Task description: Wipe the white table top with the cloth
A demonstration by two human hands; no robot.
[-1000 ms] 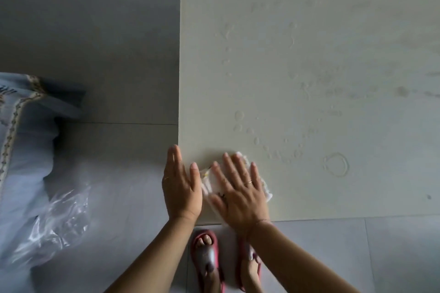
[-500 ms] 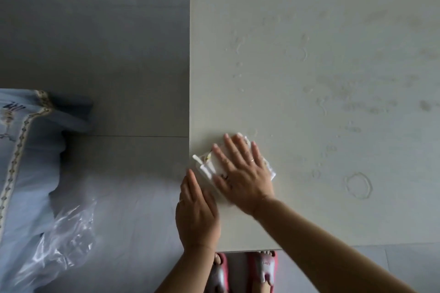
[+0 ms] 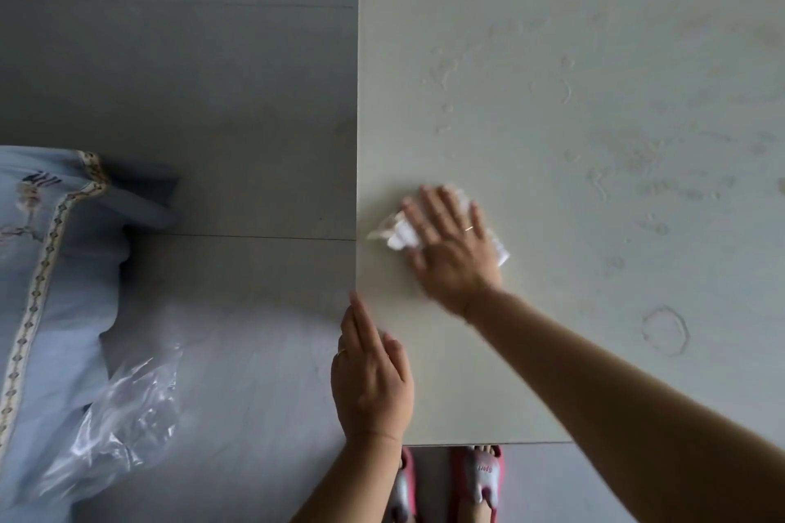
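Right hand (image 3: 452, 251) spread flat, fingers splayed, pressing a crumpled white cloth (image 3: 397, 231) onto the white rectangular tabletop (image 3: 594, 55) close to its left edge. Left hand (image 3: 371, 378) open and flat, fingers together, gripping nothing, lying over the tabletop's left edge near the front corner. Faint ring marks and smudges (image 3: 664, 329) scattered across the surface right of the cloth; pink slippers (image 3: 478, 476) on grey floor below.

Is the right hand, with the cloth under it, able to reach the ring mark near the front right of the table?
Probably yes. The right hand presses the cloth flat near the left edge, and the table between it and the ring mark is bare, with nothing in the way.
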